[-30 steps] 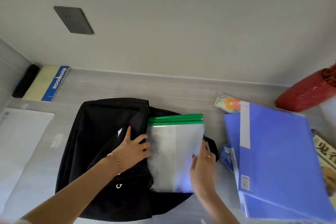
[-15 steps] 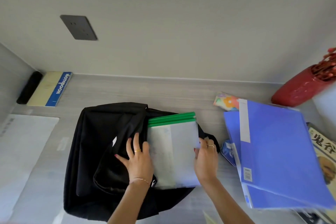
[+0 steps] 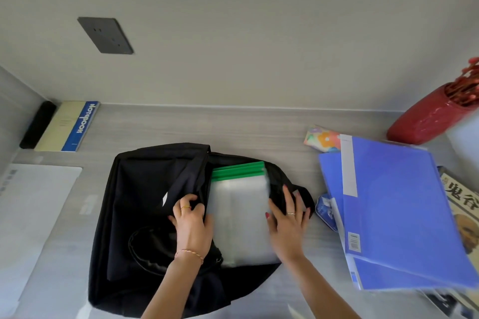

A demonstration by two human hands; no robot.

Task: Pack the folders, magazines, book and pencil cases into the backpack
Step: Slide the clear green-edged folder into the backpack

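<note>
Left hand (image 3: 191, 225) fingers (image 3: 187, 202) curled gripping backpack (image 3: 145, 189) flap; right hand (image 3: 287, 223) spread on clear folders (image 3: 241, 217).

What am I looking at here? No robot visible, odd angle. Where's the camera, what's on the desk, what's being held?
No robot: a person's bare hands, filmed by a wide-angle camera on their head looking down. A black backpack lies open on a grey desk. The left hand grips the opening's edge; the right hand rests open against clear folders with green spines, partly inside. Still waiting at right: blue folders, a floral pencil case, a magazine.
</note>
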